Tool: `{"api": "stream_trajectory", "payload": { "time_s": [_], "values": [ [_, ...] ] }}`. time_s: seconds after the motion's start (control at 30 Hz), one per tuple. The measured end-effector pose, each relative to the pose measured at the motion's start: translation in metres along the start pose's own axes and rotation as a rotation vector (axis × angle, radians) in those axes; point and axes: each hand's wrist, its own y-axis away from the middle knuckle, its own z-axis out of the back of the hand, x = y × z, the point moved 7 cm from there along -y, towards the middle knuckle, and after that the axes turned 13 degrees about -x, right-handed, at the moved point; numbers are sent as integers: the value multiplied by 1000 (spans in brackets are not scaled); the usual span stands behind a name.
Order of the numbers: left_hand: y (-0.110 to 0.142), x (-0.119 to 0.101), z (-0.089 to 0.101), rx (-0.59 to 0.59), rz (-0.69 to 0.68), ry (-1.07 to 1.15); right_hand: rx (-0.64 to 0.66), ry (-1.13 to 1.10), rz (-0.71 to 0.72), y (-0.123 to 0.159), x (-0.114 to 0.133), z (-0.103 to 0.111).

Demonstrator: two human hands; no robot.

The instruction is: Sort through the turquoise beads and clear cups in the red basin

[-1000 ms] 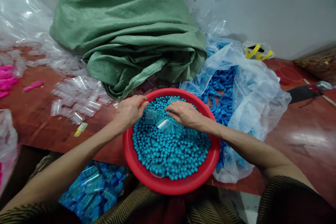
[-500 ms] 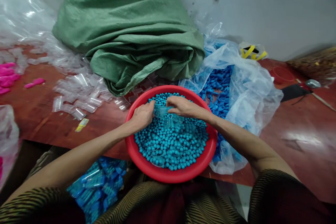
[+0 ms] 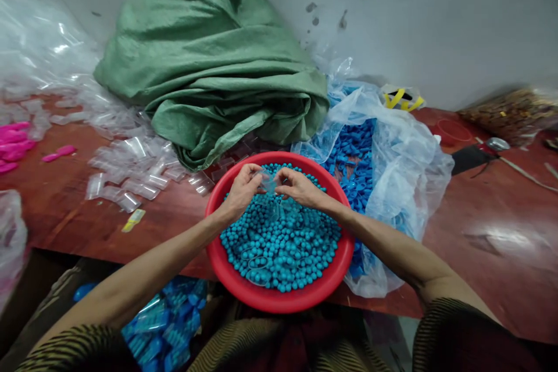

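Note:
Above the far part of a red basin (image 3: pixel 344 256), my two hands are close together. My left hand (image 3: pixel 242 190) is closed on a small clear plastic case (image 3: pixel 267 182), which is partly hidden by the fingers. My right hand (image 3: pixel 301 188) is pinched at the right end of that case; what lies between its fingertips is too small to make out. Turquoise beads (image 3: pixel 285 250) fill the basin below both hands. A few clear rings (image 3: pixel 258 263) rest on the beads near the front.
Many clear plastic cases (image 3: pixel 139 186) lie left of the basin, near pink pieces (image 3: pixel 15 142). A green sack (image 3: pixel 218 64) stands behind. To the right, blue parts (image 3: pixel 355 157) spill from a clear bag (image 3: pixel 410 174). Filled blue packs (image 3: pixel 165 319) sit below the table edge (image 3: pixel 174 267).
My left hand has lifted and turned, fingers now pinching the case higher up. My right hand has moved its fingertips in towards it. The whole view has shifted slightly.

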Motion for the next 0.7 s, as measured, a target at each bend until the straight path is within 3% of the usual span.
{"api": "stream_trajectory", "payload": {
  "time_s": [0.13, 0.27, 0.33, 0.4, 0.5, 0.6, 0.7],
  "values": [
    [4, 0, -4, 51, -118, -96, -53, 132, 108, 5, -1, 3],
    [3, -10, -8, -89, -296, -285, -167, 260, 163, 4, 11, 7],
    [0, -14, -12, -93, -317, -294, -185, 309, 223, -1, 20, 14],
    [-6, -18, -13, -60, -304, -269, -114, 340, 275, -4, 26, 22],
    [-17, -19, 1, -87, -263, -242, 69, 516, 305, 0, 25, 31],
    [-23, -12, 17, -87, -227, -284, 269, 893, 203, 14, 5, 31],
    [-22, -3, 21, -25, -245, -394, 340, 1131, 76, 23, -15, 29]
  ]
}}
